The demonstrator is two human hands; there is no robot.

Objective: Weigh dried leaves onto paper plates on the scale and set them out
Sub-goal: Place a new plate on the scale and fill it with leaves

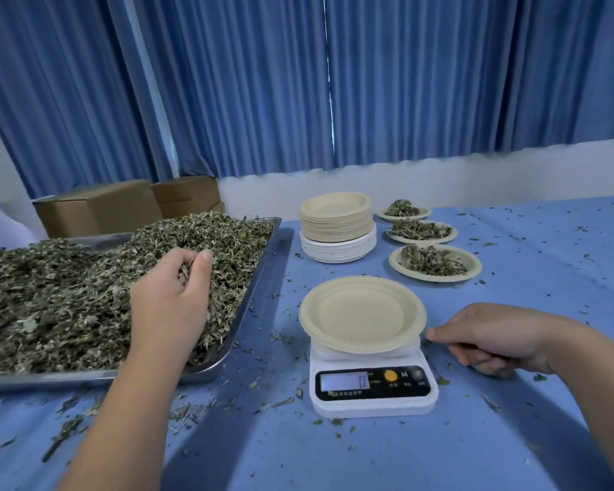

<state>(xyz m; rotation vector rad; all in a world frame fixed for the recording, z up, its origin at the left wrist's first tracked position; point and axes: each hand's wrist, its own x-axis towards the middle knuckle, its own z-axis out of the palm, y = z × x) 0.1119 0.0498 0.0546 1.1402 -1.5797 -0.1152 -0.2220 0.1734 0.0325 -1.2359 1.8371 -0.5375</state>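
An empty beige paper plate (362,313) sits on the white digital scale (373,395), whose display reads 0. To the left a steel tray (259,278) holds a large heap of dried leaves (86,295). My left hand (172,299) is over the heap's right side, its fingers curled around a pinch of leaves. My right hand (486,340) rests on the blue cloth just right of the scale, fingers loosely curled, one fingertip close to the plate's rim, holding nothing. Three plates with leaf portions (435,262) stand in a row behind the scale.
A stack of beige and white paper plates (337,226) stands behind the scale. Cardboard boxes (121,203) sit at the back left under blue curtains. Leaf crumbs litter the blue tablecloth (334,455).
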